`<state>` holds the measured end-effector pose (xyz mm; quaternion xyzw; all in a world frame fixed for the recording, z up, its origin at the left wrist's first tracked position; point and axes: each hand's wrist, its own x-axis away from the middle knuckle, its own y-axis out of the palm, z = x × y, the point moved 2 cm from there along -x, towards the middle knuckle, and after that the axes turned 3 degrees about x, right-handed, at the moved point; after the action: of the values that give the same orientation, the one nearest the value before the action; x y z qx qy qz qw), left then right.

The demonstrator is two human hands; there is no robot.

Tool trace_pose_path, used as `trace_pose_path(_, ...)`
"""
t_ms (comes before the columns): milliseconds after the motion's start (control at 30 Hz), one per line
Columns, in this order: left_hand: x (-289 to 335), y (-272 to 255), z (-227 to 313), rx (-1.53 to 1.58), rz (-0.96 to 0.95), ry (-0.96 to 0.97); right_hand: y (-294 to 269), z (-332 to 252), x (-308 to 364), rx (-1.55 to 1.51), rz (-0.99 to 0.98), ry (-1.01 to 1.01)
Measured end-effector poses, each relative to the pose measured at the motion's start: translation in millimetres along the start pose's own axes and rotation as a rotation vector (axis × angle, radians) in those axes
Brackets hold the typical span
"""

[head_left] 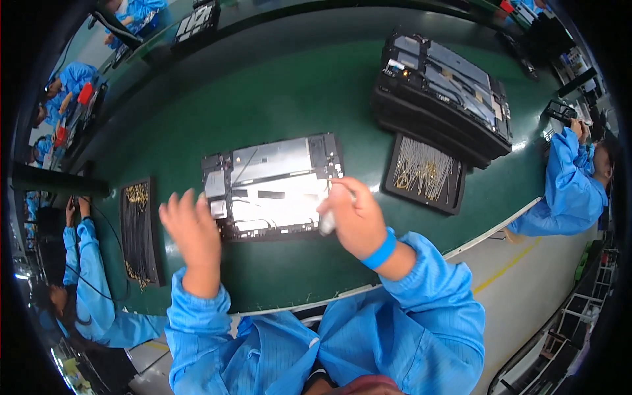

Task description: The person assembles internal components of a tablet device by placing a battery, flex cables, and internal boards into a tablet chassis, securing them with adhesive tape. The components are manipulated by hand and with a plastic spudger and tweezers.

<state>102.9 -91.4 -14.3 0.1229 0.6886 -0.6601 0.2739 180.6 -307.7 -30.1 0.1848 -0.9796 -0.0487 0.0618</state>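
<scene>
One L hand (191,230), blurred, spread, R hand (359,218) gripping prob. pale tool (328,222), part-hidden, at device panel (271,187) w/ glare

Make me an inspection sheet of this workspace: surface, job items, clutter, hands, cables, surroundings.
Surface: glossy green tabletop.
Job items: device panel lying flat; blurred whitish item, type unclear.
Clutter: stack topped by a similar panel, back right.
Left hand: fingers spread near the panel's left edge; contact unclear.
Right hand: holds the whitish item at the panel's right edge.
Cables: dark cables in left tray, grey cables in right tray.
Surroundings: co-workers in blue both sides; grey floor.
</scene>
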Motion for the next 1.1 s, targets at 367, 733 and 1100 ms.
trace_pose_path(367, -5, 37, 26, 0.116, -0.393, 0.151, -124, -85, 16, -0.012, 0.651, -0.122)
trace_pose_path(733, -167, 62, 178, 1.299, -0.368, -0.431, -252, -73, -39, 0.613, 0.900, 0.071)
trace_pose_path(1100, -157, 37, 168, 1.804, -0.275, -0.573, -198, -118, -18, 0.499, 0.610, 0.113)
